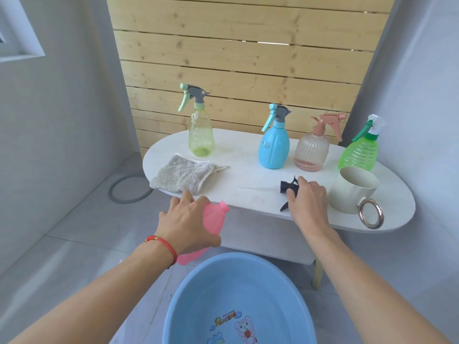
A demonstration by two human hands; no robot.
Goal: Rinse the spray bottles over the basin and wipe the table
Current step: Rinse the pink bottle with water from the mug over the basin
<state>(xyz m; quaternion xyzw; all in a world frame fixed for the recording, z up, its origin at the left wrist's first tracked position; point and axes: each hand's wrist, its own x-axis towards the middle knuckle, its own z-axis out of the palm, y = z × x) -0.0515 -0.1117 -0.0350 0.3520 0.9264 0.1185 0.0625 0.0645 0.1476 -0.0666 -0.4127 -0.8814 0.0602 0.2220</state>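
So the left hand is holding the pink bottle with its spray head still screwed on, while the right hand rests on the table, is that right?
Not quite. In the head view the pink bottle in the left hand has a bare, open neck; its spray head is off. A black spray head lies on the table under the right hand, whose fingers curl on it.

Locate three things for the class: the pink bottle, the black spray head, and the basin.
pink bottle (215, 217): head view, on its shoulder below the open neck.
black spray head (286, 186): head view, on its collar.
basin (173, 301): head view, on its left wall.
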